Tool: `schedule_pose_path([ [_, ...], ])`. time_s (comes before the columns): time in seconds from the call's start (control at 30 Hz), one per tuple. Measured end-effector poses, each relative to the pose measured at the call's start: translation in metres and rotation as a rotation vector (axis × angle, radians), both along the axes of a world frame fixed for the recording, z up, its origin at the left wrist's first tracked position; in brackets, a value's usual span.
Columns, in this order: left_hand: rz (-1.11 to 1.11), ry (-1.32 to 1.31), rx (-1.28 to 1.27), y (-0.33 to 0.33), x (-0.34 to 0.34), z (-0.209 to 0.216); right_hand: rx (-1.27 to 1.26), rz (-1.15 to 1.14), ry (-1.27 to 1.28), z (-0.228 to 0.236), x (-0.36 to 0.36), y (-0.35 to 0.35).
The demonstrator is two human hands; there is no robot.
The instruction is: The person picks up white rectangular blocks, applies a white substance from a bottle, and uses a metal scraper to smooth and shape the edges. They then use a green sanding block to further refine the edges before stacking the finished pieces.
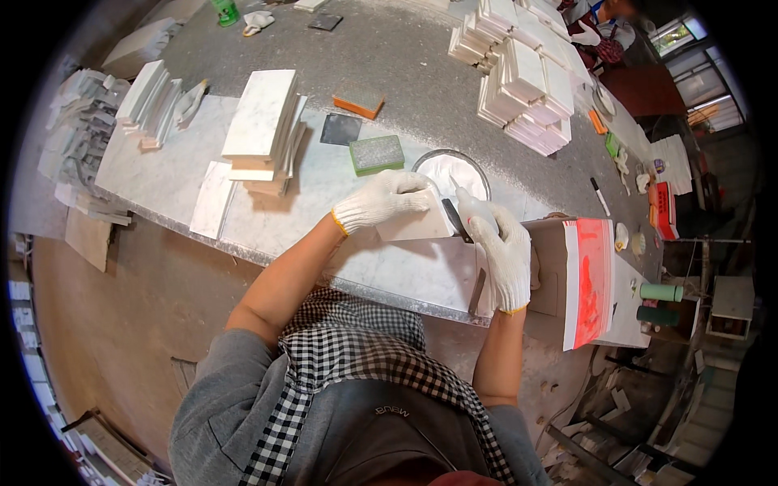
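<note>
My left hand (387,201), in a white knitted glove, is closed on the edge of a white marble-like tile (417,226), holding it tilted above the table. My right hand (506,257), gloved the same way, is wrapped round a white squeeze bottle (472,207) with a pointed nozzle. A dark flat blade (455,219) stands between that hand and the tile's right edge; whether my fingers grip it too, I cannot tell. Just beyond both hands lies a round dish (445,168) of white material. A green-edged grey block (377,154) sits behind my left hand.
Tile stacks stand at left (261,117) and at far right (531,81). An orange block (357,105) and a dark square sheet (340,129) lie farther back. A red-and-white carton (590,279) is beside my right wrist. Another person (604,32) is at the far right.
</note>
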State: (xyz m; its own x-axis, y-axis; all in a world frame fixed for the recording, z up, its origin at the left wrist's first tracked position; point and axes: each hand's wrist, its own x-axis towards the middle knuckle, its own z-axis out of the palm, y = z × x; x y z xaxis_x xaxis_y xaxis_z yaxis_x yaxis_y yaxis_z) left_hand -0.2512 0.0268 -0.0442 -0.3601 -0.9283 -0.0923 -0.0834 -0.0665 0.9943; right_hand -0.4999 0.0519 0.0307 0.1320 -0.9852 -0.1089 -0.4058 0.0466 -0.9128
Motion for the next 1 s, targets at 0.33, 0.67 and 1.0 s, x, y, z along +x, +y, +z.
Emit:
schedule_pose_path([
  [0.33, -0.006, -0.069, -0.055, 0.0027, -0.0008, 0.0033, -0.009, -0.015, -0.041, 0.0094, 0.0098, 0.0089],
  [0.67, -0.017, -0.073, -0.079, 0.0034, 0.0003, 0.0043, -0.060, 0.004, 0.020, 0.0035, 0.0094, 0.0078],
  [1.0, -0.019, -0.066, -0.077, 0.0031, 0.0004, 0.0030, -0.067, -0.001, 0.026, 0.0019, 0.0089, 0.0072],
])
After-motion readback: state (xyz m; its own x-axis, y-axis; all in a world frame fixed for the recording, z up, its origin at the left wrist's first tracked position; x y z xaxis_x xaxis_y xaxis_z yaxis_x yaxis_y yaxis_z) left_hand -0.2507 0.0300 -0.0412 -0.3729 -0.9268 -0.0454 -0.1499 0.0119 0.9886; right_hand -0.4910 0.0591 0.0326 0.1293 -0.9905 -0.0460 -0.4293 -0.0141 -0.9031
